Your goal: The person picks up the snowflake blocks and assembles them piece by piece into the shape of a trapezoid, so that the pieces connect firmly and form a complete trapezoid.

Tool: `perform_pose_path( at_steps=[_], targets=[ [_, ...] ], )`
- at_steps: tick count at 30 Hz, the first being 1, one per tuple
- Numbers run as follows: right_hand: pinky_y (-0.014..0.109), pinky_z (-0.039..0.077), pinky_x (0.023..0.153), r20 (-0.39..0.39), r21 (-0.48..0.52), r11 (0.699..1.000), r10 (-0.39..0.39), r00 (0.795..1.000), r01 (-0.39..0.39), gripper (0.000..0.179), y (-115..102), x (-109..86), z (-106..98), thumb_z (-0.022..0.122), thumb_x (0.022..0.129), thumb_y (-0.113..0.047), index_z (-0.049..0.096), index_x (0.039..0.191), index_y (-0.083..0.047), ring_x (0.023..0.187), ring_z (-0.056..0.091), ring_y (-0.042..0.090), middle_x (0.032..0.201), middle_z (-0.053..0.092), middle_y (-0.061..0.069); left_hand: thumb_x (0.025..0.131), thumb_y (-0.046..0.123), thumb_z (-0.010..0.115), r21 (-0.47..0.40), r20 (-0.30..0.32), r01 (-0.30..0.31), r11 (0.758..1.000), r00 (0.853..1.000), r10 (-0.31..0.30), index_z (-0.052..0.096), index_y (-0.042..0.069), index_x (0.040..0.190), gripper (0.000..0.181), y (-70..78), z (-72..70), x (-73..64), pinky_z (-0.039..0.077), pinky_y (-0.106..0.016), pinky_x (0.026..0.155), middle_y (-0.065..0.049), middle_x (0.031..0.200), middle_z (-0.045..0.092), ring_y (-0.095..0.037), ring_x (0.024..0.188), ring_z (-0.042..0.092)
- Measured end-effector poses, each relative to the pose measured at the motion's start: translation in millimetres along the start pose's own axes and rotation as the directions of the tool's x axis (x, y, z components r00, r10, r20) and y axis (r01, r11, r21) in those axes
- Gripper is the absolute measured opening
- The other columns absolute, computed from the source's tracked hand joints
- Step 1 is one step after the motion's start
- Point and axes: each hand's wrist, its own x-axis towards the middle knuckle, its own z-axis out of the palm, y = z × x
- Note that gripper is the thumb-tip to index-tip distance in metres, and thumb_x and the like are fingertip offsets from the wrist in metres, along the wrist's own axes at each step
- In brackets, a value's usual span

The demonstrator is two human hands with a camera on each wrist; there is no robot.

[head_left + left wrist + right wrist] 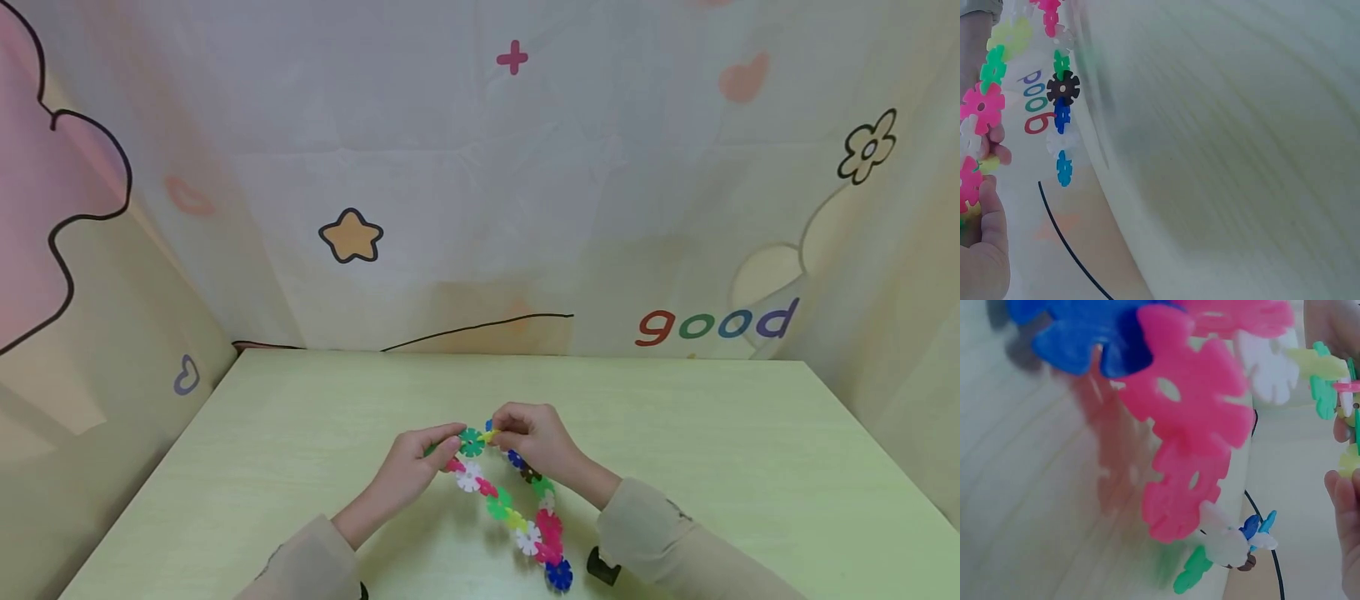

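Note:
A chain of colourful notched plastic discs (550, 525) hangs in a loop between the hands in the head view. My left hand (412, 460) holds one end of it with thumb and fingers, beside a green disc (472, 442). My right hand (546, 440) pinches a yellow disc (487, 437) that meets the green one's edge; whether they are slotted together, I cannot tell. A light-blue disc (1064, 169) ends the other strand in the left wrist view. At the loop's bottom is a dark-blue disc (558, 575). Large pink discs (1191, 387) fill the right wrist view.
The pale wooden table (300, 400) lies under the hands. A printed curtain (450, 183) closes off its back and sides. Near the right cuff is a small black piece (603, 567).

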Motion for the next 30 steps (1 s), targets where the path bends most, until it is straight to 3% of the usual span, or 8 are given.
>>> perform_pose_path(
  at_steps=[4, 9, 14, 21, 25, 30],
  targets=[
    [0.025, 0.053, 0.070, 0.002, -0.021, 1.000, 0.007, 1.000, -0.007, 0.003, -15.8, -4.2, -2.7, 0.056, 0.080, 0.008, 0.059, 0.080, 0.007, 0.075, 0.064, 0.029, 0.083, 0.063, 0.019, 0.090, 0.027, 0.051, 0.009, 0.039, 0.007, 1.000, 0.999, -0.007, 0.054, 0.005, 0.120, 0.038, 7.9, -0.7, -0.9, 0.051, -0.033, 0.068, -0.012, 0.099, 0.064, -0.019, 0.074, 0.061],
    [0.025, 0.052, 0.074, 0.033, 0.004, 1.000, -0.015, 0.999, 0.015, 0.003, -3.6, -0.9, 0.0, 0.059, 0.079, 0.005, 0.060, 0.081, 0.003, 0.080, 0.064, 0.025, 0.085, 0.063, 0.016, 0.088, 0.026, 0.055, 0.059, 0.094, -0.019, 0.998, 0.995, 0.014, 0.053, 0.005, 0.120, 0.039, 8.7, 2.0, 2.3, 0.048, -0.026, 0.060, -0.010, 0.090, 0.065, -0.016, 0.077, 0.059],
    [0.026, 0.052, 0.074, 0.059, 0.018, 0.998, -0.064, 0.996, 0.063, 0.006, 5.4, 2.6, 2.9, 0.058, 0.080, 0.004, 0.060, 0.082, -0.001, 0.084, 0.064, 0.025, 0.086, 0.061, 0.014, 0.087, 0.029, 0.055, 0.095, 0.095, -0.029, 0.995, 0.995, 0.020, 0.055, 0.006, 0.118, 0.039, 3.3, 7.7, 5.9, 0.046, -0.022, 0.056, -0.009, 0.092, 0.065, -0.016, 0.078, 0.058],
    [0.024, 0.052, 0.074, 0.097, -0.004, 0.997, -0.081, 0.992, 0.082, 0.004, 4.6, 4.1, 5.7, 0.059, 0.082, -0.001, 0.060, 0.082, 0.002, 0.083, 0.063, 0.023, 0.086, 0.060, 0.013, 0.087, 0.028, 0.054, 0.067, 0.082, 0.003, 0.998, 0.997, -0.009, 0.056, 0.005, 0.114, 0.035, 2.7, 10.5, 4.1, 0.042, -0.021, 0.051, -0.013, 0.079, 0.063, -0.011, 0.063, 0.051],
    [0.025, 0.052, 0.073, 0.136, -0.044, 0.998, -0.030, 0.990, 0.036, 0.007, 7.8, 4.5, 1.6, 0.059, 0.082, -0.002, 0.060, 0.089, 0.000, 0.085, 0.063, 0.024, 0.092, 0.061, 0.015, 0.087, 0.027, 0.054, 0.073, 0.067, 0.009, 0.997, 0.998, -0.014, 0.057, 0.004, 0.112, 0.034, 0.8, 11.1, 3.5, 0.042, -0.021, 0.051, -0.013, 0.078, 0.063, -0.012, 0.063, 0.052],
    [0.032, 0.051, 0.075, 0.163, -0.104, 0.991, 0.095, 0.982, -0.079, 0.027, 16.2, 5.0, -9.8, 0.061, 0.081, -0.004, 0.055, 0.106, -0.001, 0.089, 0.060, 0.027, 0.104, 0.057, 0.020, 0.088, 0.028, 0.054, 0.070, 0.046, 0.032, 0.997, 0.998, -0.036, 0.057, 0.004, 0.113, 0.035, -3.0, 10.7, 4.4, 0.043, -0.021, 0.051, -0.012, 0.081, 0.063, -0.012, 0.066, 0.053]
  ],
)
